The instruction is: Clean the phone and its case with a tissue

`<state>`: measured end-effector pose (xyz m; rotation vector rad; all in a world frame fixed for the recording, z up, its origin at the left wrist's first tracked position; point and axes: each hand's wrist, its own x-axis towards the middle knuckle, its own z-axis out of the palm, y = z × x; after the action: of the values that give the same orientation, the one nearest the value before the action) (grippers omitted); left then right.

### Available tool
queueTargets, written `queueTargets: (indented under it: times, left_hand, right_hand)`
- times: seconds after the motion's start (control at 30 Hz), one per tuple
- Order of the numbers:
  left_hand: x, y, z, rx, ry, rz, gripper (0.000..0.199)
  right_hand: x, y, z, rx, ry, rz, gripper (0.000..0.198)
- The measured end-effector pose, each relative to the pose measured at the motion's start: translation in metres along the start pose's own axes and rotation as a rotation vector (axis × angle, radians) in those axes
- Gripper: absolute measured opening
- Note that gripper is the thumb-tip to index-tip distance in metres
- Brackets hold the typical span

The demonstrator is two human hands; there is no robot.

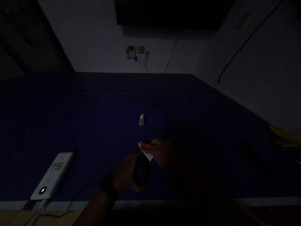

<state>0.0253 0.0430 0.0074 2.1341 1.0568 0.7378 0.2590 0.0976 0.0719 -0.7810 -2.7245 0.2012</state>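
Observation:
My left hand, with a dark watch on the wrist, is closed around a thin dark slab held on edge; the dim light hides what kind of thing it is. In my right hand is a folded white wipe, pinched under the fingers and pressed at the slab's upper end. Beyond both hands, a small clear dropper bottle with a white cap stands upright on the dark blue surface.
A white power bank with a lit display and cables lies at the left front. Toward the right is a long dark object, with something yellow by the wall. Sockets and a dark screen are on the far wall.

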Motion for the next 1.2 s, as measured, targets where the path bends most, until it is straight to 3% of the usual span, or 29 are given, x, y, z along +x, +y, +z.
queueTargets:
  times: [0.13, 0.33, 0.5, 0.67, 0.83, 0.97, 1.2]
  left_hand:
    - [0.0, 0.001, -0.001, -0.007, -0.005, 0.003, 0.114]
    - [0.0, 0.0, -0.001, -0.02, -0.007, 0.009, 0.117]
    - [0.0, 0.001, 0.0, -0.026, -0.004, 0.009, 0.115]
    - [0.001, 0.002, -0.001, -0.023, 0.001, -0.009, 0.117]
    - [0.002, 0.001, -0.001, -0.017, -0.005, -0.014, 0.122]
    - [0.002, 0.003, -0.003, -0.018, -0.01, -0.011, 0.122]
    - [0.001, 0.005, -0.004, -0.027, -0.008, -0.011, 0.119]
  right_hand:
    - [-0.006, -0.002, 0.004, 0.106, -0.014, -0.084, 0.056]
    - [-0.003, -0.001, 0.006, 0.021, 0.021, 0.047, 0.056]
    - [-0.008, -0.002, 0.008, 0.097, 0.03, -0.053, 0.053]
    - [-0.003, -0.003, 0.006, 0.005, 0.053, 0.072, 0.055]
    - [-0.002, -0.005, 0.005, 0.051, 0.065, -0.061, 0.048]
    - [0.001, -0.002, 0.005, -0.036, 0.059, 0.041, 0.054]
    - [-0.013, -0.008, 0.005, 0.051, -0.011, -0.036, 0.057]
